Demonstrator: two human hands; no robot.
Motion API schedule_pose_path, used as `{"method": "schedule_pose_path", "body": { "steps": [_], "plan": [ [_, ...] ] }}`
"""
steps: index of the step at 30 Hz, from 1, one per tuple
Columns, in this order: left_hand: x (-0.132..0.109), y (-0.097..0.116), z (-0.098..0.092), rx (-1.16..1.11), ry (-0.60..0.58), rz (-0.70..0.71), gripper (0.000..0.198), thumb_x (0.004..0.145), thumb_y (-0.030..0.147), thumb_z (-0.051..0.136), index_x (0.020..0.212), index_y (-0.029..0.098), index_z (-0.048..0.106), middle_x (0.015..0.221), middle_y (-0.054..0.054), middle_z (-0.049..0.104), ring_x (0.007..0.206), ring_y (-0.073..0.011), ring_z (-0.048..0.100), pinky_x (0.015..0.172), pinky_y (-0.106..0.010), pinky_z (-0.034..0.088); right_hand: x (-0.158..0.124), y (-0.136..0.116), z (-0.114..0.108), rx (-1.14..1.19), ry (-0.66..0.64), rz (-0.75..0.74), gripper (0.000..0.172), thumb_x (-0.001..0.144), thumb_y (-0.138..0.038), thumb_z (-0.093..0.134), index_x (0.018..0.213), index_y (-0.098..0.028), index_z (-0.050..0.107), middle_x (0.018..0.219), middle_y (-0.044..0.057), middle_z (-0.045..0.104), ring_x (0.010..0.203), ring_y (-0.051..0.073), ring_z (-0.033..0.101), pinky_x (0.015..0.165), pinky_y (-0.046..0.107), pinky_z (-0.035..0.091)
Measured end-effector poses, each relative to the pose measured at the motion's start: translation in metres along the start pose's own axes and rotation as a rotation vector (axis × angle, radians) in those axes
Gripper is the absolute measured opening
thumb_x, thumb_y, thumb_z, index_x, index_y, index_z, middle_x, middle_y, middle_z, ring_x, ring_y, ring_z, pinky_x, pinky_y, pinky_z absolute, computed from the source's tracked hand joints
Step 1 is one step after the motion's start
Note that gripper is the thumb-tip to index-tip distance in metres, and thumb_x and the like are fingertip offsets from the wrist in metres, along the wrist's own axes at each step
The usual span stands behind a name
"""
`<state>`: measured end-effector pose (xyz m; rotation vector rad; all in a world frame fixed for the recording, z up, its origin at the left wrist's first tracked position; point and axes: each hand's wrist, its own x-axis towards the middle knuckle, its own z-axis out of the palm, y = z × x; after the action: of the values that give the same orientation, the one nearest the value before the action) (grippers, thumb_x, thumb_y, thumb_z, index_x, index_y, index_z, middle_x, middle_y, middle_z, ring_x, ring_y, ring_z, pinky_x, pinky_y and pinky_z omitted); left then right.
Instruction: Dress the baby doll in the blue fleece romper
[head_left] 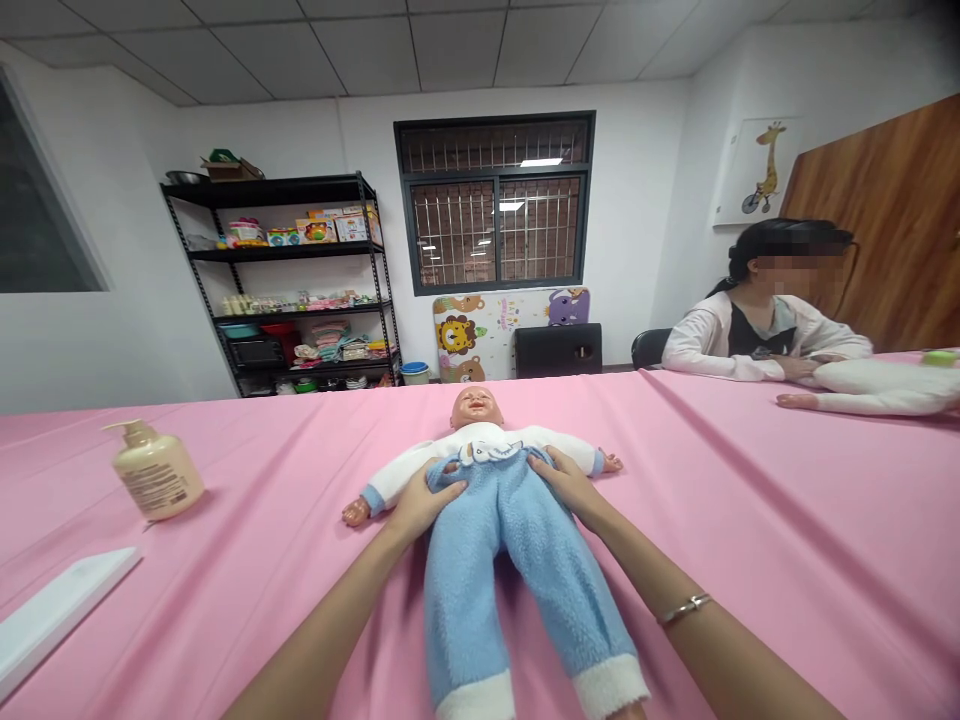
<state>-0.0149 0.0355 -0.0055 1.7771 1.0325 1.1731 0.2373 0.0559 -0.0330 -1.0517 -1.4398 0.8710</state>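
A baby doll (477,408) lies on its back with its head away from me and its arms spread. It wears a white top (409,462) with blue cuffs and fluffy blue trousers (469,560) with white hems. My left hand (424,497) is closed on the trouser waistband at the left hip, thumb on the outside. At the right side of the waistband, my right hand (566,482) grips the cloth in the same way. Some fingertips are hidden by the fabric. A bracelet (686,608) circles my right forearm.
The table wears a pink cloth (285,480). To the left stand a pump bottle (156,472) and a white flat object (64,610). Across at the right sits a person (765,310) beside another doll (885,388). A black shelf rack (285,250) stands against the back wall.
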Motion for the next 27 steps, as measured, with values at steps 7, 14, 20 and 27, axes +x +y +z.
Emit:
{"method": "schedule_pose_path", "body": {
  "steps": [7, 14, 20, 27],
  "plan": [
    [0.002, -0.002, -0.002, 0.135, 0.03, 0.059, 0.038, 0.082, 0.044, 0.061, 0.106, 0.015, 0.064, 0.113, -0.008, 0.066, 0.11, -0.0285, 0.058, 0.102, -0.042, 0.04, -0.005, -0.018, 0.004, -0.006, -0.143, 0.041, 0.037, 0.069, -0.05, 0.06, 0.078, -0.014, 0.06, 0.079, 0.004, 0.059, 0.081, 0.022, 0.053, 0.077, 0.033, 0.038],
    [0.003, -0.005, -0.005, -0.18, 0.036, -0.069, 0.038, 0.084, 0.049, 0.058, 0.105, 0.017, 0.064, 0.116, -0.006, 0.066, 0.113, -0.0261, 0.056, 0.106, -0.039, 0.037, -0.011, -0.025, -0.002, 0.364, -0.135, 0.242, 0.034, 0.061, -0.043, 0.076, 0.078, -0.017, 0.061, 0.086, 0.002, 0.061, 0.086, 0.019, 0.053, 0.076, 0.028, 0.038],
    [0.007, 0.001, -0.009, -0.387, 0.012, -0.073, 0.036, 0.08, 0.043, 0.061, 0.106, 0.018, 0.067, 0.113, -0.005, 0.068, 0.109, -0.0252, 0.059, 0.098, -0.036, 0.043, -0.008, -0.044, -0.006, 0.488, -0.107, 0.196, 0.038, 0.053, -0.034, 0.079, 0.084, -0.018, 0.063, 0.074, -0.001, 0.06, 0.068, 0.013, 0.051, 0.063, 0.023, 0.036],
    [0.012, -0.021, -0.024, 0.132, 0.305, -0.162, 0.032, 0.066, 0.045, 0.059, 0.081, 0.018, 0.065, 0.092, -0.007, 0.071, 0.095, -0.0269, 0.062, 0.086, -0.035, 0.045, 0.004, 0.011, -0.01, 0.13, 0.268, 0.189, 0.028, 0.047, -0.037, 0.063, 0.068, -0.019, 0.055, 0.064, 0.004, 0.06, 0.063, 0.019, 0.053, 0.058, 0.029, 0.038]
  ]
}}
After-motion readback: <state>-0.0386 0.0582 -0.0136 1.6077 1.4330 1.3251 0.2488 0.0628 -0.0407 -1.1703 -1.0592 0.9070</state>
